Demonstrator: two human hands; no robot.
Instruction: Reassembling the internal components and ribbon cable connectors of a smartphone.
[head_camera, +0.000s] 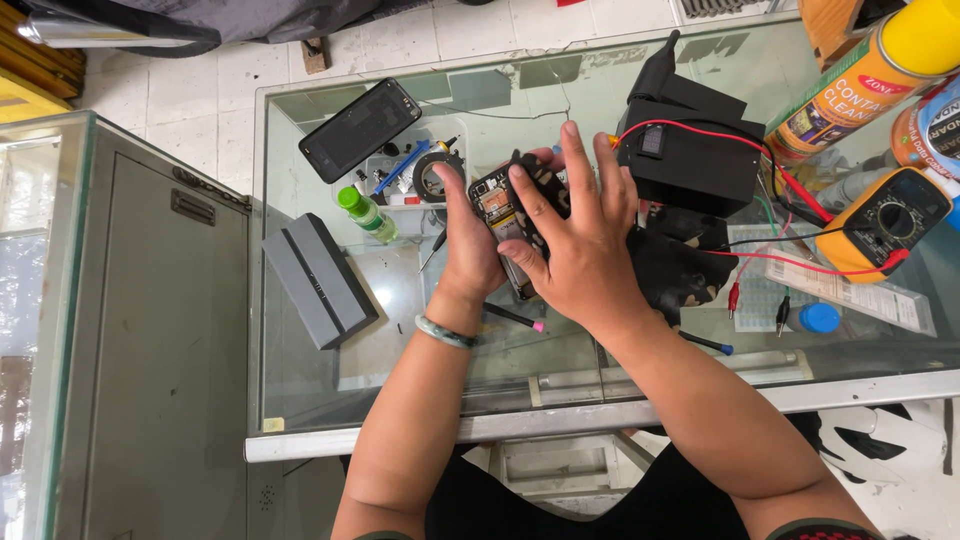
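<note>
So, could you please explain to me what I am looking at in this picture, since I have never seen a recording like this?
There is no machine here: a camera worn on a person's head looks down at their own two bare hands over a glass table. The left hand holds an opened phone with its inner parts showing, and the right hand lies spread across it. Around them lie a second phone, a small green bottle, a grey box, a black box with wires, a yellow meter and a yellow spray can.
</note>
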